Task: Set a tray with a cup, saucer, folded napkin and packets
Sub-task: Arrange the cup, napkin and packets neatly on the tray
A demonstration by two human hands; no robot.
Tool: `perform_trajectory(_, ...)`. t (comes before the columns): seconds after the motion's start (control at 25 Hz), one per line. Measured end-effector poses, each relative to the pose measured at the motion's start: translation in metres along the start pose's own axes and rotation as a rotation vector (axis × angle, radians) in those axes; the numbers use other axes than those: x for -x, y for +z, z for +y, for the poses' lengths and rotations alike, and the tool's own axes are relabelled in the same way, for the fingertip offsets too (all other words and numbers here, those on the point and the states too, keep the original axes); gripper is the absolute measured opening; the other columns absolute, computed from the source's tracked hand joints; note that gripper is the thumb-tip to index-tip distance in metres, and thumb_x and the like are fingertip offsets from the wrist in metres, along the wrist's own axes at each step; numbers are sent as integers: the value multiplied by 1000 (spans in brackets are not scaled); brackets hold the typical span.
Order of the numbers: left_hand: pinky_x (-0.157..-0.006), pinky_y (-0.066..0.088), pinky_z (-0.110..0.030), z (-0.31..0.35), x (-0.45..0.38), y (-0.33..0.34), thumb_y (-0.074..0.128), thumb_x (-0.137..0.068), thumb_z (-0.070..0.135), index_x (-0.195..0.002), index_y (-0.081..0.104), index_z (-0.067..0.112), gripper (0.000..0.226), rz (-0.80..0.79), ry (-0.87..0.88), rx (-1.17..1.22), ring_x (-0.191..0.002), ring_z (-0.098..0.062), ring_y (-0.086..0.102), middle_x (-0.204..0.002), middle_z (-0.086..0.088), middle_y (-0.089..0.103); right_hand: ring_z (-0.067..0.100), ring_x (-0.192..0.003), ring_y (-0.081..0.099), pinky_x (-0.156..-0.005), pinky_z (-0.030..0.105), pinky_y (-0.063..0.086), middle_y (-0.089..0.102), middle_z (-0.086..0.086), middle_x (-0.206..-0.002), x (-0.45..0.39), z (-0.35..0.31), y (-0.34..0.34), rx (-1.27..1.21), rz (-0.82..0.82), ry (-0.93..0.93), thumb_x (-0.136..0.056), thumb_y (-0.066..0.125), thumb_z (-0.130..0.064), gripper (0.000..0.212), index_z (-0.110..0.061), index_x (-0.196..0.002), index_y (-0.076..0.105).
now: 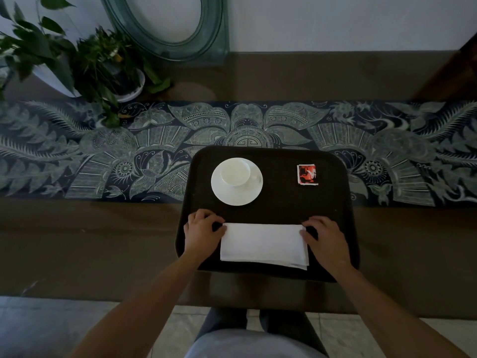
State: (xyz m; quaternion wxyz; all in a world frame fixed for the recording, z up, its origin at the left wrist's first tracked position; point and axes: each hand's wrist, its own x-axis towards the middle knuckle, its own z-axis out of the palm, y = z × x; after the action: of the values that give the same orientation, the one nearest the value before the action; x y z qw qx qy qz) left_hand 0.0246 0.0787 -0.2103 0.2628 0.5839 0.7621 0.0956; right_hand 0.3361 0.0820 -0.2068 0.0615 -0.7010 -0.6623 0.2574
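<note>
Dark tray (271,213) sits on the brown tabletop (103,241), overlapping a patterned runner (103,156): white cup (235,172) on its saucer (236,188) far-left, red packet (307,174) far-right, folded white napkin (263,244) flat along the near edge. Left hand (202,235) and right hand (324,239) sit at the napkin's short ends, fingers curled, fingertips touching its far corners. Can't tell if either actually pinches the cloth.
</note>
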Motion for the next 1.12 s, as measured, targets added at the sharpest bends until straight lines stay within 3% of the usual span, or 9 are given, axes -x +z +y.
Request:
perform_trajectory(0.36,-103,26,-42,12,-5,-1,68,-86,32,-96,71,30,12,-5,-93,40,-123,-23,33,-121,4,50,17,-124,43,-105,43,39,51,-4,-132,1,-5,1,-46,22,70,-92,60,-31,21,-25,-111,64)
perform_trajectory(0.8,-104,28,-47,11,-1,2,61,-90,34,-108,66,28,19,29,-54,-31,-121,-25,37,-121,2,49,19,-125,45,-106,43,41,51,0,-134,4,-10,4,8,70,62,-91,61,-30,28,-22,-118,62)
perform_trajectory(0.88,-102,34,-47,14,10,6,53,-91,32,-111,65,23,24,138,108,-58,-118,-26,46,-119,-1,54,22,-129,45,-108,44,39,53,5,-135,11,-19,8,138,158,-42,-90,60,-29,37,-18,-125,59)
perform_trajectory(0.96,-104,40,-47,27,27,18,43,-92,34,-117,63,20,35,138,372,-95,-122,-28,51,-125,-4,59,25,-135,42,-111,47,36,53,7,-139,22,-37,19,265,143,-228,-93,51,-32,42,-17,-132,54)
perform_trajectory(1.04,-114,31,-46,43,38,38,33,-97,36,-136,51,16,47,0,549,-201,-139,-27,37,-145,-5,47,29,-139,36,-113,52,31,48,9,-145,27,-55,37,364,32,-368,-94,38,-39,51,-14,-139,46)
perform_trajectory(1.12,-119,17,-45,51,38,54,20,-100,39,-150,27,13,56,-87,585,-325,-148,-24,13,-159,-7,21,31,-145,23,-115,55,21,35,12,-153,25,-61,51,450,-58,-373,-92,33,-42,61,-12,-146,33)
